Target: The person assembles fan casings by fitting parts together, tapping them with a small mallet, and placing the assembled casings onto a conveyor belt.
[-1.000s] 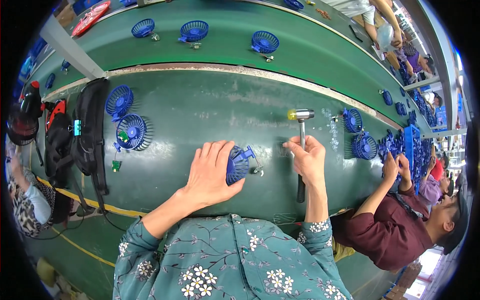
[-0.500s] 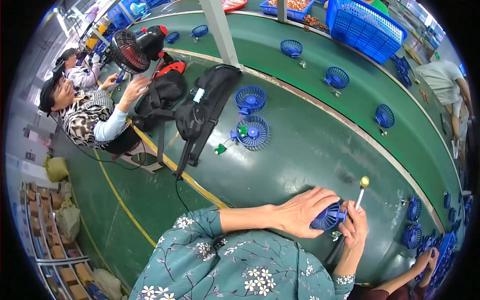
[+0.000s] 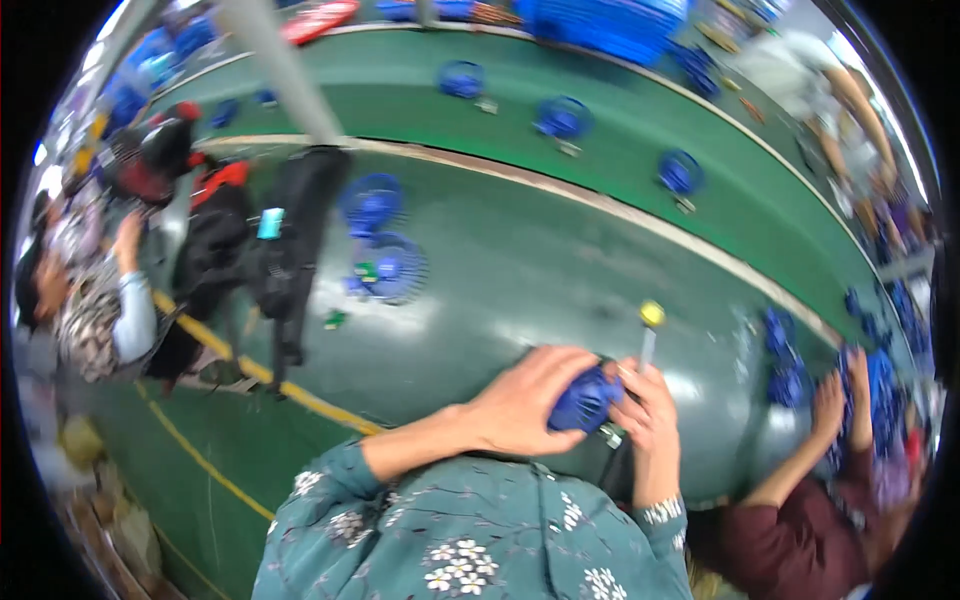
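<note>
A blue fan housing (image 3: 580, 405) sits between the person's two hands, over the near side of the green worktable (image 3: 520, 275). The left hand (image 3: 520, 398) is curled around its left side, gripping it; the right hand (image 3: 650, 408) closes on a yellow-headed hammer (image 3: 651, 315), its fingers at the housing's right side. A small part (image 3: 612, 433) hangs just below the housing. Farther left lie two blue fan cages (image 3: 398, 268) and a black bag (image 3: 298, 235); beyond, more blue cages ride a green belt (image 3: 620, 145).
</note>
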Action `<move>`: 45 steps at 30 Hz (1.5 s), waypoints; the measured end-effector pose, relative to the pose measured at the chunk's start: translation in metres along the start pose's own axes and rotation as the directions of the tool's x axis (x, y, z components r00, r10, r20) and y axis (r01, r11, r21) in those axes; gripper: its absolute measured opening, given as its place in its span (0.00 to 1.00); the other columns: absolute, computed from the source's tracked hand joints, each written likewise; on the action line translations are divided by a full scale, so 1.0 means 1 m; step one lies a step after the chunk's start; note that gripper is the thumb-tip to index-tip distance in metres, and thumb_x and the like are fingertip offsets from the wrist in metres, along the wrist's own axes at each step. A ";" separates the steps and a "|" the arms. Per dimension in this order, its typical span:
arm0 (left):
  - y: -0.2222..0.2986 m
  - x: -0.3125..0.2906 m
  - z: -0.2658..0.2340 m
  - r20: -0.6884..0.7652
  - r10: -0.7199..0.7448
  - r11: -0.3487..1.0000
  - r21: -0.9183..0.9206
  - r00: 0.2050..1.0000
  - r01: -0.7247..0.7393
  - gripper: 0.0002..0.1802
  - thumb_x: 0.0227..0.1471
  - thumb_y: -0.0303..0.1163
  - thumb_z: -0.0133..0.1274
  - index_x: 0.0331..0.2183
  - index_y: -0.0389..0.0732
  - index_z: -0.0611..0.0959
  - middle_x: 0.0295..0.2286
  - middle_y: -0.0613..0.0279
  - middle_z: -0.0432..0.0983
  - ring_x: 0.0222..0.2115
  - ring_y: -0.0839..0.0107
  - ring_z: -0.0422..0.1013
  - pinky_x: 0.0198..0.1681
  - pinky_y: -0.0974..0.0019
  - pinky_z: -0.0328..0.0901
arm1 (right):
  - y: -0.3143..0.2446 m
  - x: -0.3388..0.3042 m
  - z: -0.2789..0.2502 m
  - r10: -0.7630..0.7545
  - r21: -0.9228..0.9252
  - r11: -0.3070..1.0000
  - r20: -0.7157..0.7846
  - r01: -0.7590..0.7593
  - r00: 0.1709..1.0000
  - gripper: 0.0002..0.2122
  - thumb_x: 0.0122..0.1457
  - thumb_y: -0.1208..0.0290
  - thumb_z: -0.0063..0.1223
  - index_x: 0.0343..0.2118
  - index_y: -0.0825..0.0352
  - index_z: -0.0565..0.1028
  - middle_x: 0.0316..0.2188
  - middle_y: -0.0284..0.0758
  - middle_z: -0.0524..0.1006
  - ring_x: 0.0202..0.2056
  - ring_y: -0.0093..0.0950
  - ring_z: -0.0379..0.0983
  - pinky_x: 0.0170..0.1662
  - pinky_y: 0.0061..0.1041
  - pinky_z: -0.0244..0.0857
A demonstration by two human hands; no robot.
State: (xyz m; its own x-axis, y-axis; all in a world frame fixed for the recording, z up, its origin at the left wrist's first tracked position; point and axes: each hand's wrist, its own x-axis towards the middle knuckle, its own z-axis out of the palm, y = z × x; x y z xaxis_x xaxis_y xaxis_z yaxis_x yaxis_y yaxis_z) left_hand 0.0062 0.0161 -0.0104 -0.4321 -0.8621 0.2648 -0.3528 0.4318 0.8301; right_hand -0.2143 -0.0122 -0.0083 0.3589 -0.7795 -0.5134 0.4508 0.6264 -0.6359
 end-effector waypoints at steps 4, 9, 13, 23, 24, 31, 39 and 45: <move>0.003 0.006 -0.001 0.030 -0.029 0.999 -0.044 0.999 0.030 0.45 0.35 0.35 0.67 0.56 0.37 0.66 0.51 0.47 0.64 0.53 0.50 0.63 0.56 0.55 0.61 | 0.002 0.004 -0.009 -0.006 0.085 0.996 0.115 -0.003 0.993 0.08 0.63 0.74 0.50 0.36 0.75 0.76 0.09 0.24 0.62 0.07 0.12 0.49 0.09 0.15 0.44; 0.002 0.004 0.001 0.089 -0.066 0.995 -0.075 0.994 0.073 0.46 0.37 0.36 0.66 0.57 0.37 0.65 0.51 0.47 0.63 0.52 0.51 0.63 0.56 0.55 0.61 | 0.002 -0.001 -0.007 -0.037 -0.022 0.999 0.064 0.039 0.997 0.09 0.63 0.72 0.50 0.36 0.75 0.77 0.10 0.24 0.63 0.08 0.11 0.51 0.10 0.15 0.44; 0.006 0.009 0.001 0.053 -0.024 1.000 0.020 0.998 0.023 0.46 0.36 0.35 0.66 0.56 0.35 0.65 0.50 0.48 0.64 0.49 0.49 0.65 0.53 0.53 0.64 | 0.001 -0.006 -0.004 -0.066 -0.081 0.994 0.071 0.072 0.995 0.09 0.63 0.72 0.52 0.38 0.75 0.77 0.10 0.25 0.64 0.08 0.11 0.52 0.11 0.15 0.44; 0.004 0.013 -0.003 0.014 -0.054 0.996 0.067 0.998 0.053 0.46 0.35 0.34 0.66 0.56 0.34 0.65 0.50 0.47 0.64 0.49 0.49 0.64 0.52 0.52 0.64 | 0.008 -0.020 0.027 -0.381 -0.580 0.780 -0.142 0.235 0.914 0.11 0.56 0.78 0.60 0.42 0.74 0.78 0.25 0.25 0.74 0.22 0.15 0.66 0.26 0.16 0.61; 0.006 0.013 -0.004 0.007 -0.041 0.994 0.097 0.999 0.040 0.47 0.35 0.35 0.67 0.56 0.34 0.64 0.50 0.47 0.64 0.49 0.48 0.64 0.52 0.52 0.64 | 0.008 -0.022 0.027 -0.533 -0.781 0.530 -0.003 0.331 0.846 0.11 0.56 0.77 0.61 0.42 0.74 0.78 0.26 0.25 0.74 0.23 0.14 0.65 0.26 0.16 0.61; 0.012 0.024 -0.014 0.032 -0.072 0.990 0.126 0.997 0.067 0.45 0.43 0.43 0.66 0.56 0.33 0.64 0.49 0.43 0.66 0.50 0.46 0.64 0.52 0.51 0.64 | 0.007 -0.018 0.032 -0.473 -0.505 0.807 -0.239 0.307 0.848 0.10 0.55 0.77 0.62 0.39 0.74 0.80 0.23 0.27 0.76 0.22 0.13 0.65 0.24 0.16 0.60; 0.010 0.078 -0.085 0.199 -0.220 0.939 0.307 0.955 0.153 0.18 0.43 0.31 0.63 0.38 0.38 0.78 0.32 0.55 0.73 0.33 0.60 0.73 0.37 0.61 0.69 | -0.004 -0.018 0.008 -0.597 -0.798 0.565 -0.219 0.211 0.772 0.10 0.55 0.72 0.63 0.39 0.69 0.81 0.29 0.26 0.73 0.24 0.13 0.62 0.26 0.16 0.56; -0.081 0.134 -0.172 -0.234 0.108 0.411 0.895 0.966 0.171 0.18 0.40 0.24 0.57 0.38 0.37 0.74 0.35 0.51 0.69 0.40 0.51 0.67 0.42 0.53 0.64 | -0.011 -0.035 -0.003 -0.746 -0.679 0.609 -0.313 0.410 0.589 0.13 0.55 0.81 0.60 0.17 0.71 0.67 0.28 0.31 0.76 0.21 0.11 0.60 0.19 0.15 0.51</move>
State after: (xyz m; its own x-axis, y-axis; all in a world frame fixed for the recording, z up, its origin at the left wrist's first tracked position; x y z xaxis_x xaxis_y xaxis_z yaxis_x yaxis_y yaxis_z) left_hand 0.1193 -0.1797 0.0426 -0.2615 -0.8484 0.4602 -0.9620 0.2679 -0.0528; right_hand -0.2343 0.0081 0.0152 -0.3803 -0.9248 -0.0082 -0.1336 0.0637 -0.9890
